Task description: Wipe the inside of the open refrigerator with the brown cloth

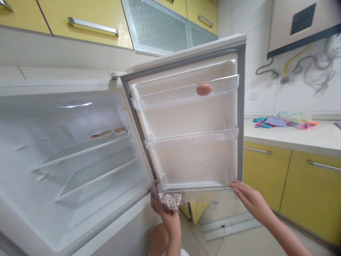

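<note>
My left hand (pixel 167 209) is closed around a bunched, patterned cloth (pixel 170 201) at the lower hinge-side corner of the fridge door (pixel 241 106). Some of the cloth hides its fingers. At the door's lower right corner, my right hand (pixel 247 199) has its fingers stretched out, the tips touching the end of the clear bottom door shelf (pixel 207 195). A single brown egg (pixel 204 89) sits in the top door shelf (pixel 165 99). Below that, the clear middle door shelf (pixel 191 138) spans the door.
The open fridge compartment (pixel 26 199) is on the left, with glass shelves (pixel 98 174) and packs of brown food (pixel 102 134). Colourful cloths or bags (pixel 277 122) lie on the counter (pixel 293 137) at right. A water heater (pixel 282 25) hangs above, and yellow cabinets (pixel 266 170) stand below.
</note>
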`<act>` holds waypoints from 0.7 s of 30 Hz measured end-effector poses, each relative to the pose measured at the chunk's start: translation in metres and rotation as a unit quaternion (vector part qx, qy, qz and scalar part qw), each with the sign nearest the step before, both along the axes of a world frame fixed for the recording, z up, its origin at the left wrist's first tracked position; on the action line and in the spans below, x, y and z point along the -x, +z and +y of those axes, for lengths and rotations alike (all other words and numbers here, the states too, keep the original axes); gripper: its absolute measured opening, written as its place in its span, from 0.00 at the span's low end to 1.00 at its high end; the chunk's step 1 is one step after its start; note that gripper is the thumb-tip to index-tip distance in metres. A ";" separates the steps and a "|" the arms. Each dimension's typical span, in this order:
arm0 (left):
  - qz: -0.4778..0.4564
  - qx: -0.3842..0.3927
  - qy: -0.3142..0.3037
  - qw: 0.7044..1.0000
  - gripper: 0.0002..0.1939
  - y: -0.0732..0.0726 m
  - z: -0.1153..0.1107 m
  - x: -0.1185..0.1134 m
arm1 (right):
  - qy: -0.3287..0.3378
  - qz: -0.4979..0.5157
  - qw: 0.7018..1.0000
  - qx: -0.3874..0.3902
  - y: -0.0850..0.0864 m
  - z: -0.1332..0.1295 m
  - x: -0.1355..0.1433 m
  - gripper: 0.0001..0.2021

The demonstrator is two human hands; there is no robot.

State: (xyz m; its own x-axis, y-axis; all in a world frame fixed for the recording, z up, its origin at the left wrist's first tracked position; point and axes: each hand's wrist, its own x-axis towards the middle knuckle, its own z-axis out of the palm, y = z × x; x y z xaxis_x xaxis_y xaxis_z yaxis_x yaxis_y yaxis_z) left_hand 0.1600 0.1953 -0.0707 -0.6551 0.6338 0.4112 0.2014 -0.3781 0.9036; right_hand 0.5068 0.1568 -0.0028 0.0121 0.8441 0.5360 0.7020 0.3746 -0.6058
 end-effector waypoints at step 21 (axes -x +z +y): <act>0.495 -0.132 -0.479 0.713 0.25 0.072 -0.009 -0.092 | 0.007 0.026 0.995 0.092 0.030 0.010 -0.007 0.32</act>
